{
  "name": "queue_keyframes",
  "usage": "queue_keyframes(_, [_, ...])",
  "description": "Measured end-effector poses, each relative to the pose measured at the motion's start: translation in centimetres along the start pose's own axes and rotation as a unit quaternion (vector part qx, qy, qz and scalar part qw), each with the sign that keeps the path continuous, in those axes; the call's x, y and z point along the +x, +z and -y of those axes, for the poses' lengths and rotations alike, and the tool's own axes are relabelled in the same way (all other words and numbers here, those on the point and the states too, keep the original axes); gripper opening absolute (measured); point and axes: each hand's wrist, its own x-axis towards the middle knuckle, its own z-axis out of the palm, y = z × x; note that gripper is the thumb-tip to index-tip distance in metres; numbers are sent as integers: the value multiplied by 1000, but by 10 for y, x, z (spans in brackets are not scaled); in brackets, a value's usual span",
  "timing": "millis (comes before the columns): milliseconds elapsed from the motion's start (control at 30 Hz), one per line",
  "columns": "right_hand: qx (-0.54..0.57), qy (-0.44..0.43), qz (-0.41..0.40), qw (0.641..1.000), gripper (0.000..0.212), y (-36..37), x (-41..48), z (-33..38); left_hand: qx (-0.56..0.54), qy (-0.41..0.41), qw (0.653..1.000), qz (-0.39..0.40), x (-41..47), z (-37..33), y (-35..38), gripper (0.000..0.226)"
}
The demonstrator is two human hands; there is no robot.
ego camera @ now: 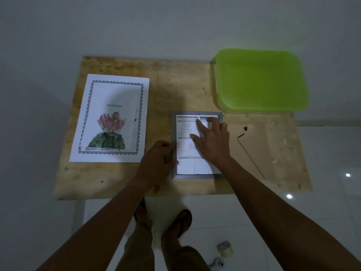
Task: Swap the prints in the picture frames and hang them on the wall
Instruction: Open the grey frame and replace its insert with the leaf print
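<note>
At the tabletop's [175, 85] near edge, the left hand [159, 155] is gripping the grey frame [174, 130] while the right hand's [213, 141] spread fingers [200, 125] are pressing its specification sheet [187, 153], which likely needs lifting out next.

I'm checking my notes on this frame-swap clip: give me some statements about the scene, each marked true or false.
1. The cactus print on white paper lies left of the grey rectangular picture frame. True.
2. The right hand rests on the cactus print. False: its fingers press the white specification sheet in the frame.
3. The left hand grips the frame's left edge. True.
4. The green-lidded plastic box stands open. False: its lid is on.
5. The roll of tape lies beside the frame. False: it lies on the white tiled floor.
</note>
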Motion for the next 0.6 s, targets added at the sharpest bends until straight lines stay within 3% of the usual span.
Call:
queue_keyframes(367, [6,-4,18,1000,48,-5,1,-7,-5,-1,1000,10,-1,0,-5,64])
queue_keyframes(600, [5,40,-13,999,57,-10,-12,3,-19,-26,999,-31,-4,-13,-3,63])
